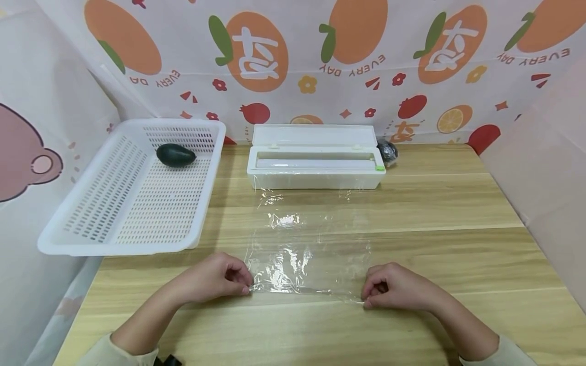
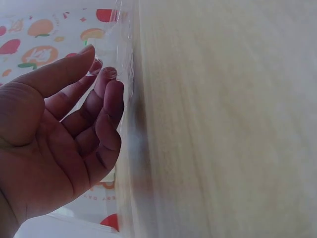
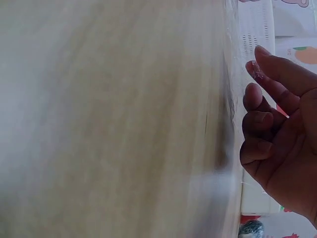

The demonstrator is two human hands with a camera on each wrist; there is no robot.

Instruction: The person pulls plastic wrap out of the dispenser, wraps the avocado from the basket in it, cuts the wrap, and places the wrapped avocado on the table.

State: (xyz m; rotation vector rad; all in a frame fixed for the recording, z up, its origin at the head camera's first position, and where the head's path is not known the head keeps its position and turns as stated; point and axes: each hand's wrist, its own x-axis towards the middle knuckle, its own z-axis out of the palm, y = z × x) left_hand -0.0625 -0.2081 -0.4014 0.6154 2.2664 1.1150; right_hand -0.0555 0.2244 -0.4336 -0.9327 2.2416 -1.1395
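1. The pale wooden bench carries everything; the perforated white plastic basket at my left overhangs its edge, with a dark green avocado inside.
2. The long white plastic cling-film dispenser box sits open at the back, a crumpled foil-like ball beside it.
3. The clear sheet of cling film runs from the box flat towards me.
4. My left hand and right hand each pinch a near corner of it.
5. I judge this the pulling-out step; next calls for even tension while cutting at the box.
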